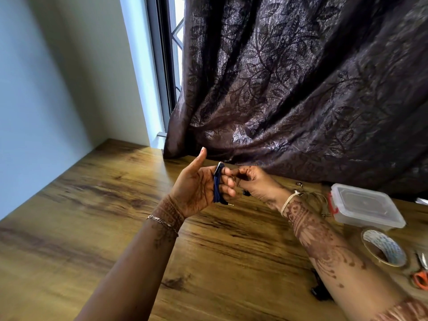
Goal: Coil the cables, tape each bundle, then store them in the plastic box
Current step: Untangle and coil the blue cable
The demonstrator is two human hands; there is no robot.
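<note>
Left hand (199, 188): above the surface (92, 216), fingers curled, blue cable (217, 188) wound round them.
Right hand (254, 184): pinching the cable beside left fingertips.
Plastic box (366, 207): lidded, by right edge, beside tape roll (384, 251).

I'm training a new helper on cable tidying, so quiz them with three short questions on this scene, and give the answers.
1. True or false: the dark blue cable is wound round the fingers of the left hand.
2. The clear plastic box with the red clasp stands on the wooden table with its lid: A off, B on, C propped beside it.
3. Name the thing lying between that box and the orange-handled scissors.
Key: 1 true; 2 B; 3 the roll of clear sticky tape.
</note>
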